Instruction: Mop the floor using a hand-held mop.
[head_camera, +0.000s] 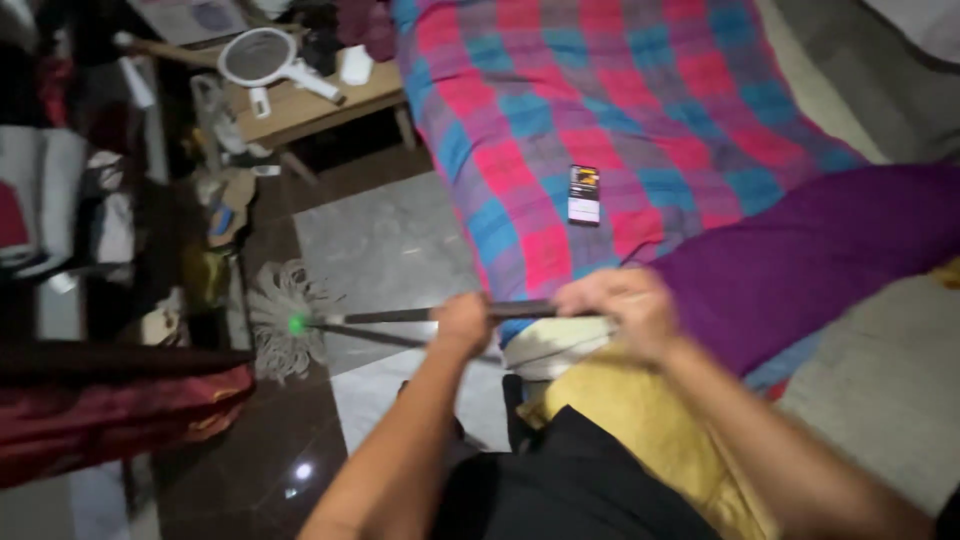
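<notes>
Gripping one mop handle (420, 315), two hands: left hand (462, 322) and right hand (620, 305); one phone (584, 194) on the bed.

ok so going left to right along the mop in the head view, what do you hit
white stringy mop head on the floor → green collar → dark mop handle → left hand gripping it → right hand gripping it, in front of the purple blanket
</notes>
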